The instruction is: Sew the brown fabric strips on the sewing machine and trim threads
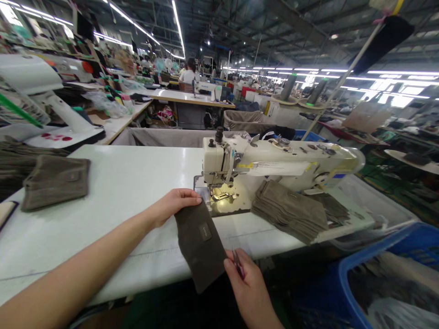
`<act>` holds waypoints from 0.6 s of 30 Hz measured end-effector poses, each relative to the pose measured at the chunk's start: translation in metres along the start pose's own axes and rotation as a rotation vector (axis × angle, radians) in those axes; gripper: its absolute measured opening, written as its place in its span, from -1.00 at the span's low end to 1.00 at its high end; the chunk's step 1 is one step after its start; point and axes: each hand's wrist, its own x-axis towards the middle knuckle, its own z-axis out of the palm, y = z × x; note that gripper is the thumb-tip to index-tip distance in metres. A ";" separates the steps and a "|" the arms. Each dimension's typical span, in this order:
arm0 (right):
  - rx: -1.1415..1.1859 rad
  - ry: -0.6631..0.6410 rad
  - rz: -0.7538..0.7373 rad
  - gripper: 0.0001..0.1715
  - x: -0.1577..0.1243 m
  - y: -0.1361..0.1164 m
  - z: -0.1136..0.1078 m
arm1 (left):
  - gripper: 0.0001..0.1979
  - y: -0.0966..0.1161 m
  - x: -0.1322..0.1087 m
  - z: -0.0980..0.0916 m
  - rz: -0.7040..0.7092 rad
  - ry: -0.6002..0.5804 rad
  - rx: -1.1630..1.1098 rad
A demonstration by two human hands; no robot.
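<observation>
My left hand (180, 201) pinches the top corner of a dark olive fabric panel (197, 246) that carries a small sewn label (205, 231). The panel hangs partly over the table's front edge. At its lower right edge my right hand (245, 274) grips the cloth between thumb and fingers. A small pair of thread snips (237, 261) is also held in that right hand, its blades pointing up. Just beyond my left hand is the needle area of a cream sewing machine (222, 164), its lamp lighting the metal plate (236, 201).
Stacked olive panels (291, 210) lie under the machine arm at right. A sewn olive piece (56, 180) rests at left beside a darker pile (13, 164). A white fan (51, 100) stands at back left. Blue baskets (346, 278) flank the table's right side.
</observation>
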 end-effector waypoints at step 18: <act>-0.340 -0.052 -0.478 -0.65 0.015 0.021 -0.002 | -0.85 -0.001 0.061 0.021 0.160 0.188 0.741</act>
